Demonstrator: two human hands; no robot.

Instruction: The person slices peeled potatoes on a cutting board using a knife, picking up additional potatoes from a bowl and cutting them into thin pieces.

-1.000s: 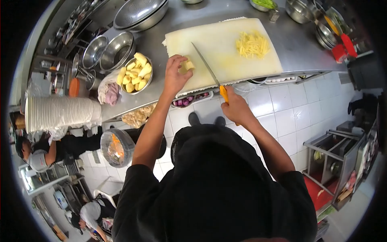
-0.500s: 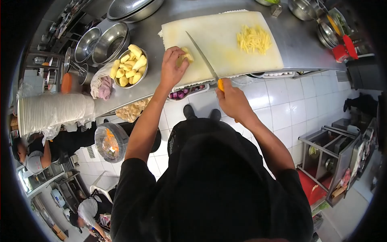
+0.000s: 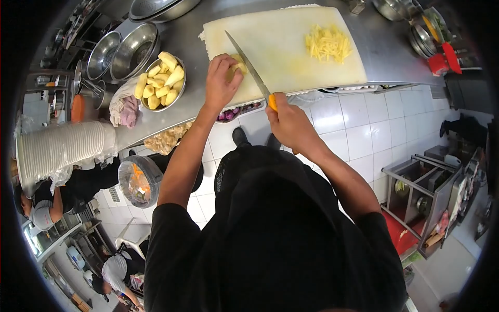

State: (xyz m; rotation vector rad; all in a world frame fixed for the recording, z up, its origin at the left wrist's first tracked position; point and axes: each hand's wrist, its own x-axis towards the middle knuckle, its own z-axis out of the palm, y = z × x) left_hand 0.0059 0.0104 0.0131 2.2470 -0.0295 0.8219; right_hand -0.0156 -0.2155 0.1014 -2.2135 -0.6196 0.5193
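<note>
My left hand holds a pale yellow peeled piece down on the white cutting board, near its left edge. My right hand is wrapped round the orange handle of a long knife. The blade slants up and left over the board, close beside the piece. A pile of thin yellow strips lies on the right part of the board. Left of the board, a metal bowl holds several peeled yellow pieces.
Metal bowls and a crumpled cloth are at the left. Stacked white containers stand at the counter's left end. A lined bin is below. Two other people work at lower left. A metal rack stands right.
The knife and my right hand have moved left, bringing the blade nearer the piece under my left hand. The whole view has shifted slightly.
</note>
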